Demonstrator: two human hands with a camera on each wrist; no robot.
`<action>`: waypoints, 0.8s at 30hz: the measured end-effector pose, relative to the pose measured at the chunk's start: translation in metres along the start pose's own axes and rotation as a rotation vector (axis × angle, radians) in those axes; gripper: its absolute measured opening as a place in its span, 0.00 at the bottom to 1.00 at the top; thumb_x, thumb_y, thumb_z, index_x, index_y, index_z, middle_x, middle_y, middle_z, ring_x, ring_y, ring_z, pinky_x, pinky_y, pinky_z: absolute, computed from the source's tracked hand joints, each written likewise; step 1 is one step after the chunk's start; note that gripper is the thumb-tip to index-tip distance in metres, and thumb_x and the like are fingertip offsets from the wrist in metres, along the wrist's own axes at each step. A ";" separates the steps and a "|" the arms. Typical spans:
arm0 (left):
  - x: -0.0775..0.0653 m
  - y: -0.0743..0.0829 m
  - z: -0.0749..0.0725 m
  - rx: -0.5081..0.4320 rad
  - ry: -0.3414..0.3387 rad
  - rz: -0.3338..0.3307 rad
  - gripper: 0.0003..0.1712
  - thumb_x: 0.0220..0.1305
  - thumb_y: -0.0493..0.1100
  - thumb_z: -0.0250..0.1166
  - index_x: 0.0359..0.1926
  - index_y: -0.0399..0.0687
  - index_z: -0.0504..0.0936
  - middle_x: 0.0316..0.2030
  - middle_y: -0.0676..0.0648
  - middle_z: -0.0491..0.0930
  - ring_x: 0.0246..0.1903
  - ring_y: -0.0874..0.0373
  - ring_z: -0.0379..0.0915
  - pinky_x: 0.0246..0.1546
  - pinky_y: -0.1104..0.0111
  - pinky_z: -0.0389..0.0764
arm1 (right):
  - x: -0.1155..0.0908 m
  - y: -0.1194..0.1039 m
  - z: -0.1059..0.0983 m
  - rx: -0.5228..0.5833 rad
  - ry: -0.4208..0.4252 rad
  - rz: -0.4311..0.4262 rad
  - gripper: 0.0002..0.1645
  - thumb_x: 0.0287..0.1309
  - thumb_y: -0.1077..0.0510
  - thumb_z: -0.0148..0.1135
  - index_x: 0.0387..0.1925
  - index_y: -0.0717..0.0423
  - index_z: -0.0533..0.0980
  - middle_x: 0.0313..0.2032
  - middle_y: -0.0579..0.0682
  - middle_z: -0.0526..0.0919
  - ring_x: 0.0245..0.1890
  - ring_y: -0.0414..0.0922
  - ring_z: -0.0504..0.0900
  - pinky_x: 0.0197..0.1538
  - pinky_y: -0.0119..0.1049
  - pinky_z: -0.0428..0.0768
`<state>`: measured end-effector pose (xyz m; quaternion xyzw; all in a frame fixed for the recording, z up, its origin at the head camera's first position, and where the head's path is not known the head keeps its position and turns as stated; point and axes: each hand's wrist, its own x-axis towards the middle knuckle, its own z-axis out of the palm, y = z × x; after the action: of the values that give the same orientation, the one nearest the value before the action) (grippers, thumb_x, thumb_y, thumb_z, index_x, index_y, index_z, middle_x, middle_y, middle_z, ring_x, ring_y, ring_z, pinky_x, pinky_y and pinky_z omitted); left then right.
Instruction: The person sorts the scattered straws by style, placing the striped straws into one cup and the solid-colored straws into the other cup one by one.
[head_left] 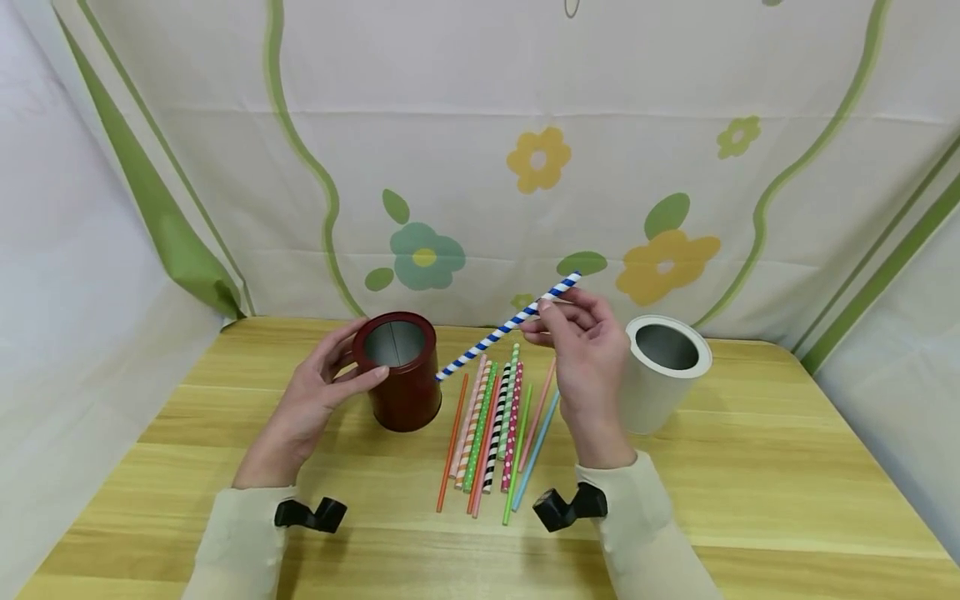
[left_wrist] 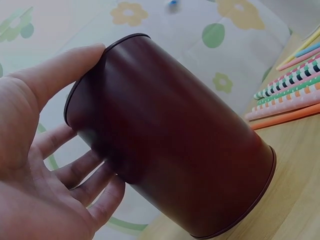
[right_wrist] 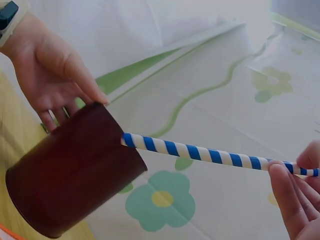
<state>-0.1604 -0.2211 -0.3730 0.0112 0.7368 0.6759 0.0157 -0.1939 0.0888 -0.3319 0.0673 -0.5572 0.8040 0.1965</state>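
Observation:
My left hand (head_left: 307, 404) holds a dark red can (head_left: 405, 400) near its top, with the thumb at the rim and the fingers on the far side. The can stands upright on the table, its metal inside bare where it shows. Between thumb and fingers, my right hand (head_left: 592, 367) pinches a blue-and-white striped paper straw (right_wrist: 195, 152) near its upper end. The straw slants down to the left in the head view. Its lower end is close to the can's right side; whether they touch I cannot tell.
Several coloured straws (head_left: 471, 429), some thick and patterned, others thin and plain, lie side by side on the wooden table (head_left: 780, 467) between the cans. A white can (head_left: 648, 400) stands open-topped behind my right wrist. A flowered cloth (head_left: 480, 167) hangs along the table's back edge.

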 end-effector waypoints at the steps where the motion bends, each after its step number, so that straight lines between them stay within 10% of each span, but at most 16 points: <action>1: 0.000 -0.001 0.000 0.001 0.001 -0.001 0.45 0.73 0.42 0.72 0.84 0.63 0.62 0.75 0.48 0.68 0.75 0.48 0.63 0.60 0.78 0.77 | -0.002 -0.001 0.001 0.015 0.005 -0.019 0.13 0.69 0.69 0.68 0.52 0.59 0.78 0.36 0.49 0.88 0.29 0.42 0.92 0.39 0.38 0.92; 24: 0.005 -0.004 0.007 0.006 -0.009 -0.003 0.44 0.73 0.43 0.72 0.83 0.64 0.63 0.77 0.46 0.67 0.75 0.44 0.65 0.60 0.79 0.77 | -0.022 0.019 0.036 -0.001 -0.152 -0.097 0.14 0.69 0.72 0.66 0.52 0.64 0.74 0.41 0.50 0.85 0.36 0.42 0.92 0.44 0.38 0.92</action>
<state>-0.1653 -0.2143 -0.3781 0.0134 0.7389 0.6734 0.0201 -0.1850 0.0442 -0.3420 0.1551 -0.5671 0.7857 0.1923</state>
